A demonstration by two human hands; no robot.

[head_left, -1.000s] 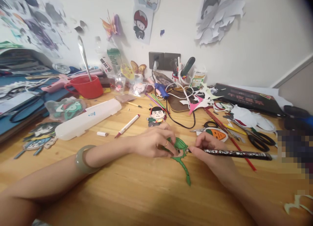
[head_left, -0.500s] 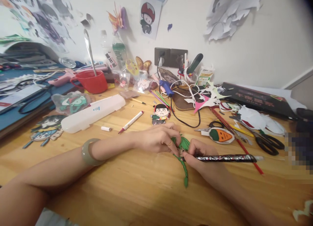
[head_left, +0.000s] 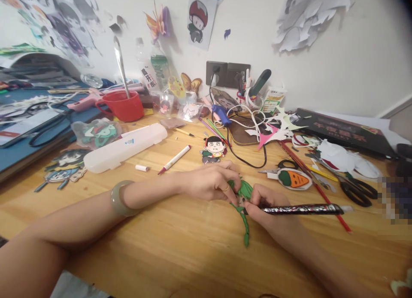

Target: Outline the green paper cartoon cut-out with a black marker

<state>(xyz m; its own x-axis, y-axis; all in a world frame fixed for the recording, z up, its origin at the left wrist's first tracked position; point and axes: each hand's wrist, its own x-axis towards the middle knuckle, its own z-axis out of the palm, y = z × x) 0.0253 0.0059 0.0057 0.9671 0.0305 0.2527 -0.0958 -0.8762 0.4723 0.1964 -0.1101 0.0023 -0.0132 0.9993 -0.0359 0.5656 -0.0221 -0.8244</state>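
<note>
So the right grip (head_left: 268, 205) is closed around a slim pen (head_left: 302, 209), dark barrel with a shiny, speckled pattern, its back end poking out to the right. The tip end sits down at a flat green cutout (head_left: 246, 190), which is right there between the two grips on the wood-grain bench (head_left: 154, 259); it's got leafy, rounded shapes up top and a thin wavy stem trailing toward the viewer. The left grip (head_left: 209, 183) has its bent fingers on the cutout; can't tell if it's pinching or just pressing. Smooth greenish bangle (head_left: 119, 198) on that wrist. Just beyond the left grip there's a flat black-haired character cutout (head_left: 215, 147), with a slim white marker (head_left: 174, 159) off to its left. Past the right grip: an orange carrot cutout (head_left: 296, 179) with a white border, then black-handled scissors (head_left: 358, 190).
</note>
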